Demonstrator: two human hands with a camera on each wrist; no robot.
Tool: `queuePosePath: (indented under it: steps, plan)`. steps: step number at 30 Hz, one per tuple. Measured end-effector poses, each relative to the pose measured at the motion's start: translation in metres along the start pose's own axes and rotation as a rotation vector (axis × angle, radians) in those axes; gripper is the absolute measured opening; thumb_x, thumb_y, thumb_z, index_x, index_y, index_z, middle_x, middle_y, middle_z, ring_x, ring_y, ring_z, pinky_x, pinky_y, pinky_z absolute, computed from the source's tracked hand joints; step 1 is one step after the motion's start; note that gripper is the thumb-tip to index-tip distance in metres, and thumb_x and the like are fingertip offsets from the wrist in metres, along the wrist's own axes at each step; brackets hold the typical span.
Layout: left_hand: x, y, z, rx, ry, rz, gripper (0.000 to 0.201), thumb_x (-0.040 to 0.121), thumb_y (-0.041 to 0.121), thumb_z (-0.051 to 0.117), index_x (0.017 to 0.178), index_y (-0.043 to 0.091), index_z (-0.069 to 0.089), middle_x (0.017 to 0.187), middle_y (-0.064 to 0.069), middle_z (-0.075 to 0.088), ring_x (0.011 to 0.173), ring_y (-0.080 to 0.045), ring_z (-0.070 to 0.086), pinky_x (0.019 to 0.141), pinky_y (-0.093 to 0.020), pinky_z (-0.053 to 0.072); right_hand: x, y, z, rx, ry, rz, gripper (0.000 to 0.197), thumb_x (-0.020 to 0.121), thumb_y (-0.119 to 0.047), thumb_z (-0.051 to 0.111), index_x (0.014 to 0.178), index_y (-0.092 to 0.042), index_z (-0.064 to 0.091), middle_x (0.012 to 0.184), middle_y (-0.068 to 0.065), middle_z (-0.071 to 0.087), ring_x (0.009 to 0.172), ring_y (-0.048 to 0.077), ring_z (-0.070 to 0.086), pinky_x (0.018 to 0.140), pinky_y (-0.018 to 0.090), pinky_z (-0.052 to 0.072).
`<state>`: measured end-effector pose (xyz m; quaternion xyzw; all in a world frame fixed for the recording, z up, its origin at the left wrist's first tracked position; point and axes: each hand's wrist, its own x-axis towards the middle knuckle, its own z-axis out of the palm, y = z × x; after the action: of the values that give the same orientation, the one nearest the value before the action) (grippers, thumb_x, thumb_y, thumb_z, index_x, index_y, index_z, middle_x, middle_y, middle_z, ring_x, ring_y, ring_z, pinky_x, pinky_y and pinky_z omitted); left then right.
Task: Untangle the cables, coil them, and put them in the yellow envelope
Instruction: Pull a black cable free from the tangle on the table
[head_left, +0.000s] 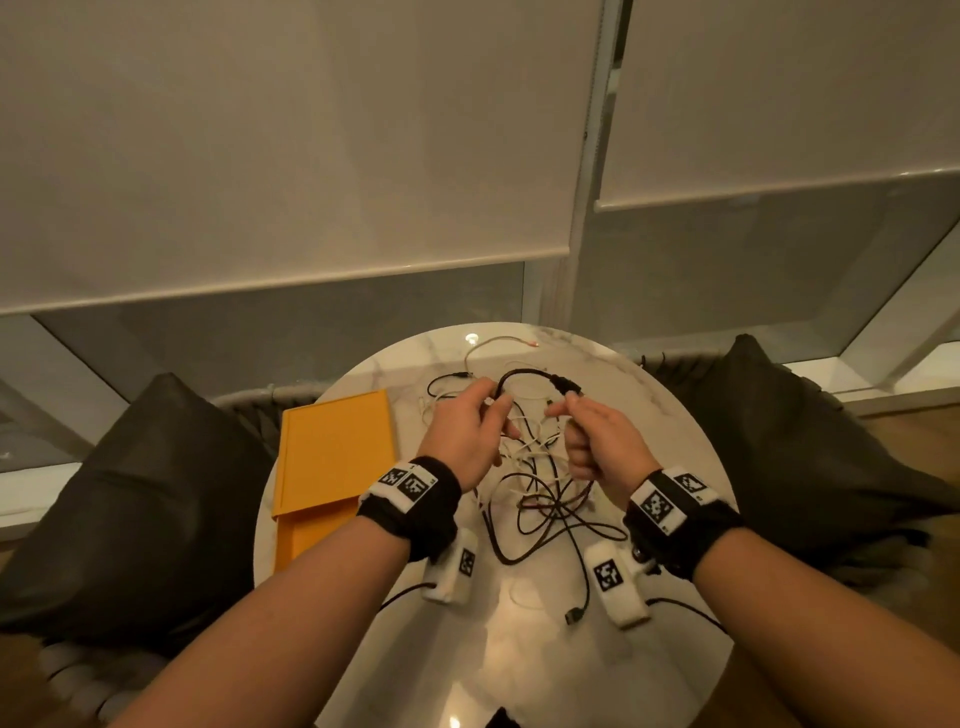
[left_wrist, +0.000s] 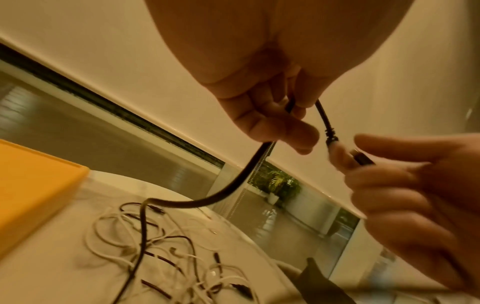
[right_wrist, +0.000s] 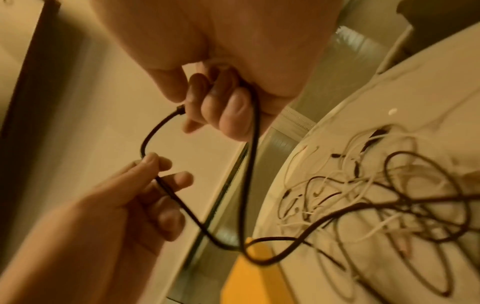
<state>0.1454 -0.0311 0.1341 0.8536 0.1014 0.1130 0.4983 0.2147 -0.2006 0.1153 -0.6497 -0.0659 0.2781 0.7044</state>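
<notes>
My left hand (head_left: 464, 434) and right hand (head_left: 597, 441) each pinch the thick black cable (head_left: 524, 373), seemingly near its plug, above the tangled black and white cables (head_left: 540, 483) on the round marble desk (head_left: 670, 415). Untangling is underway; next, draw it free, well clear of the flat yellow envelope (head_left: 332, 452).

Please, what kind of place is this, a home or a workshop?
Probably a home living room or lounge, not a workshop. A small round white marble-look table stands by large windows with pale roller blinds, and dark cushions sit on the seats at both sides of it.
</notes>
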Motion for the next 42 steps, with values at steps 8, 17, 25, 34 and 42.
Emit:
queuePosePath:
  steps: [8, 17, 25, 34, 42]
  plan:
    - [-0.005, 0.001, 0.035, 0.094, -0.236, 0.112, 0.026, 0.102, 0.03, 0.041, 0.088, 0.018, 0.06, 0.077, 0.006, 0.067, 0.057, -0.004, 0.055, 0.066, -0.033, 0.052, 0.003, -0.064, 0.004, 0.496, 0.017, -0.143, 0.026, 0.1, -0.039, 0.052, 0.088, -0.017, 0.058, 0.055, -0.009, 0.034, 0.047, 0.006, 0.03, 0.051, 0.022, 0.029]
    - [0.003, -0.005, 0.034, 0.165, -0.34, 0.048, 0.02, 0.101, 0.031, 0.042, 0.097, 0.021, 0.06, 0.087, 0.005, 0.062, 0.068, -0.018, 0.06, 0.067, -0.034, 0.052, -0.007, -0.137, -0.018, 0.641, -0.059, -0.376, 0.035, 0.103, -0.045, 0.038, 0.082, -0.02, 0.051, 0.071, -0.002, 0.052, 0.061, 0.014, 0.052, 0.069, 0.034, 0.051]
    - [0.023, -0.015, 0.02, 0.275, -0.311, -0.06, 0.029, 0.104, 0.027, 0.036, 0.095, 0.012, 0.06, 0.076, 0.002, 0.062, 0.067, -0.012, 0.053, 0.076, -0.037, 0.049, -0.049, -0.239, -0.031, 0.593, -0.11, -0.839, 0.037, 0.106, -0.038, 0.031, 0.079, -0.016, 0.044, 0.058, -0.005, 0.02, 0.051, 0.014, 0.017, 0.051, 0.031, 0.023]
    - [0.047, 0.029, 0.01, 0.16, -0.053, -0.001, 0.032, 0.105, 0.03, 0.03, 0.09, 0.017, 0.056, 0.069, 0.002, 0.066, 0.066, -0.012, 0.059, 0.068, -0.03, 0.047, -0.031, -0.146, -0.024, -0.711, 0.095, -0.46, 0.047, 0.103, -0.046, 0.037, 0.088, -0.021, 0.073, 0.056, -0.013, 0.051, 0.05, 0.0, 0.045, 0.05, 0.014, 0.034]
    - [0.035, 0.063, 0.021, -0.011, -0.106, 0.105, 0.023, 0.103, 0.026, 0.038, 0.1, 0.017, 0.059, 0.079, -0.01, 0.063, 0.056, -0.014, 0.056, 0.05, -0.027, 0.05, -0.018, -0.082, -0.002, -0.678, -0.12, -0.315, 0.038, 0.1, -0.053, 0.043, 0.086, -0.024, 0.064, 0.072, -0.006, 0.057, 0.065, 0.008, 0.052, 0.062, 0.02, 0.045]
